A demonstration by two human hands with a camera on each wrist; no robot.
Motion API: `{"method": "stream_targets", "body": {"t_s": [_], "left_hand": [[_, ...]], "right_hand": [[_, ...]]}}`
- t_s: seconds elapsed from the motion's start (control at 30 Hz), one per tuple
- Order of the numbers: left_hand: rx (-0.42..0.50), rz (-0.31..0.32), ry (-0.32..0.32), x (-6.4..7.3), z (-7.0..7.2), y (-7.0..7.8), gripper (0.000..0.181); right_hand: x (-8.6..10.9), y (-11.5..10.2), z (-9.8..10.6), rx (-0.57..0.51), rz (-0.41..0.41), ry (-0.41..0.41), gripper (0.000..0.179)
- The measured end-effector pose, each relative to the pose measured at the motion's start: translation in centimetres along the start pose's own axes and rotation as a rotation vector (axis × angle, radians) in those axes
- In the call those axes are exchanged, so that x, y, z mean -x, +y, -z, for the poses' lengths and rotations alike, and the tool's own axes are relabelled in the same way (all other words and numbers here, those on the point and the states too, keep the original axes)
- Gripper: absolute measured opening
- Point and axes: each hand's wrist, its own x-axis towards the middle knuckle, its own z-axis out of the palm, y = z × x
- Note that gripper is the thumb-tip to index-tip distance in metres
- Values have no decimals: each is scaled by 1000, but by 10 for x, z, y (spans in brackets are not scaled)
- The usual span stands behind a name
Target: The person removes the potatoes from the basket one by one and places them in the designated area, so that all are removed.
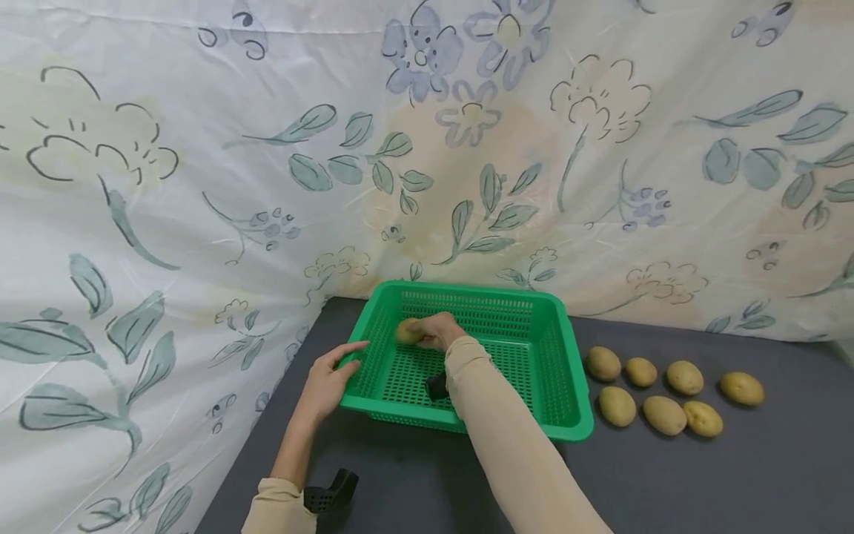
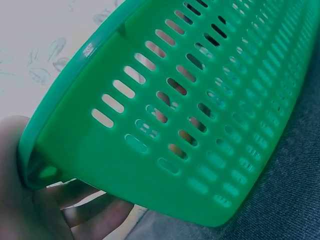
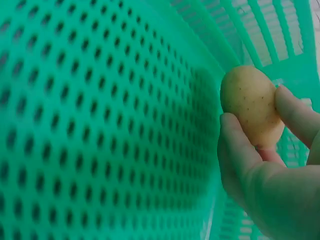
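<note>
A green perforated plastic basket (image 1: pixel 414 417) rests on the dark table. Inside it, toward the left end, my right hand (image 1: pixel 437 330) holds a potato (image 1: pixel 407 332) between thumb and fingers. The right wrist view shows this pale yellow potato (image 3: pixel 250 102) close over the slotted floor, near the basket wall. My left hand (image 1: pixel 327 382) grips the basket's rim at the near left corner. In the left wrist view, the fingers (image 2: pixel 102 215) show beyond the basket's lower edge, partly hidden by its wall.
Several potatoes (image 1: pixel 617 406) lie in loose rows on the table right of the basket, with one potato (image 1: pixel 742 389) farther right. A flower-printed cloth (image 1: pixel 467 215) hangs behind and to the left. Black wrist devices (image 1: pixel 331 493) are on both arms.
</note>
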Motion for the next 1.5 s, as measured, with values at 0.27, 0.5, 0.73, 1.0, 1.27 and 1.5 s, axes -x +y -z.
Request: {"method": "stream_targets", "body": {"t_s": [0.27, 0.5, 0.73, 1.0, 1.27, 1.5], "left_hand": [[23, -17, -20, 0, 3, -2, 35], [15, -7, -26, 0, -1, 0, 35], [26, -7, -30, -1, -1, 0, 35], [26, -6, -27, 2, 0, 0, 35], [41, 2, -42, 4, 0, 3, 36], [33, -4, -49, 4, 1, 2, 37]], "right_hand": [[2, -17, 26, 37, 13, -31, 51], [7, -27, 44, 19, 15, -41, 48], [6, -33, 61, -50, 16, -109, 51], [17, -40, 79, -91, 36, -189, 52], [29, -48, 99, -120, 61, -206, 51], [41, -53, 114, -128, 108, -245, 51]]}}
